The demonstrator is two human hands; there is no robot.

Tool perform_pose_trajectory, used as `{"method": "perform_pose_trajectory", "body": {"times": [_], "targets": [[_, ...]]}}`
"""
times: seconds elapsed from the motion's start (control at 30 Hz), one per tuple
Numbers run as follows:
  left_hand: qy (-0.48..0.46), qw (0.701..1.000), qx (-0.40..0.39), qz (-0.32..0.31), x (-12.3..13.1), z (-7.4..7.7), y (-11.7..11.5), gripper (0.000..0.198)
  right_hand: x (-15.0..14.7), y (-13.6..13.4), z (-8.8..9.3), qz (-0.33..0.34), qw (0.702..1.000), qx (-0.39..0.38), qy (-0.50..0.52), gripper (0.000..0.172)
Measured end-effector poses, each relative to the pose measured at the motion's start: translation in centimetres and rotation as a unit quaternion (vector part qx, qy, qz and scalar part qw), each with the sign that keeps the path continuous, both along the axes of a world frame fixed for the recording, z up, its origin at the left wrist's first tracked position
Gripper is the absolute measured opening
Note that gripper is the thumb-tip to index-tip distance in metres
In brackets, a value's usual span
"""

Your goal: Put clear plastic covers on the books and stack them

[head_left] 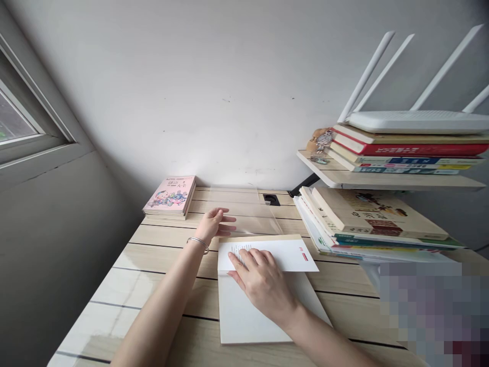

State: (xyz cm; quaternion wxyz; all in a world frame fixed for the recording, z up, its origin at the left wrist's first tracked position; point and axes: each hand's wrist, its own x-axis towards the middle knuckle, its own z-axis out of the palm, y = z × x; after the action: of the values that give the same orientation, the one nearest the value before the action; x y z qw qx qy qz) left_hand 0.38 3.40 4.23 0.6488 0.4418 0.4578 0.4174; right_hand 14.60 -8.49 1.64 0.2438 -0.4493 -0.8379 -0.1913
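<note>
A book (260, 311) lies open on the table in front of me, its plain white page toward me and a narrower printed flap (290, 255) folded across the upper part. My right hand (260, 272) rests on this flap, fingers stretched out and pressing flat. Beyond the book's far edge is a clear plastic sheet (252, 214), hard to see against the wood. Over the sheet's left side is my left hand (217, 223), wearing a bracelet, with its fingers extended to the right and apart. Whether it touches the plastic I cannot tell.
A small stack of pink books (170, 196) stands at the back left. To the right, more books (374, 214) are piled under a raised shelf (382, 178) carrying books and a white router (416, 121). A dark cable hole (271, 199) sits near the wall. The lower right is pixelated.
</note>
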Motion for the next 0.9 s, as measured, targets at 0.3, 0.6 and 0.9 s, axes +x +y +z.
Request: {"method": "perform_pose_trajectory", "body": {"times": [0.3, 0.6, 0.9], "targets": [[-0.015, 0.998, -0.022, 0.052, 0.5, -0.8, -0.5, 0.02, 0.1, 0.1, -0.3, 0.0, 1.0, -0.001, -0.029, 0.031], [-0.061, 0.997, -0.036, 0.026, 0.0, -0.1, -2.4, 0.022, 0.1, 0.4, -0.4, 0.007, 0.999, -0.025, -0.021, 0.035], [0.018, 0.991, 0.101, 0.089, -0.7, -3.0, -6.5, 0.058, 0.7, 0.5, 0.7, 0.034, 0.995, -0.073, 0.052, 0.035]]}}
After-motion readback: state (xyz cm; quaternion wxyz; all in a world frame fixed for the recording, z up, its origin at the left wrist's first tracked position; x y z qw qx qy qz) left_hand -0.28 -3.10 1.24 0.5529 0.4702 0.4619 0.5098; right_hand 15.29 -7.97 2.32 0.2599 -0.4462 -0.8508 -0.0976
